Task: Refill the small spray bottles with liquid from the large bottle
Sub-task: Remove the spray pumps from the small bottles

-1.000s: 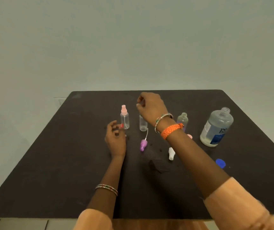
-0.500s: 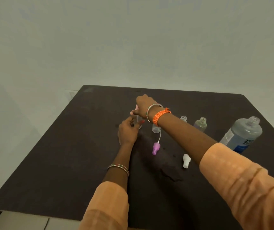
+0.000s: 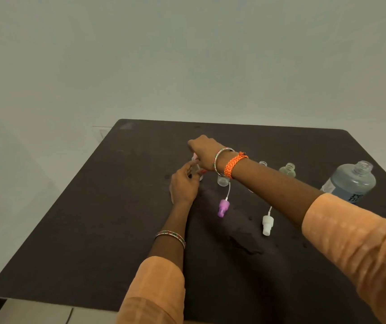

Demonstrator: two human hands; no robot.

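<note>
With the left hand (image 3: 183, 184) gripping the pink-capped spray bottle (image 3: 196, 170) left of the large bottle (image 3: 350, 181), the right hand (image 3: 204, 152) pinches its sprayer top, apparently unscrewing it; lifting it off comes next.

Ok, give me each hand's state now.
Left hand: holds the small bottle.
Right hand: grips that bottle's pink top.
</note>
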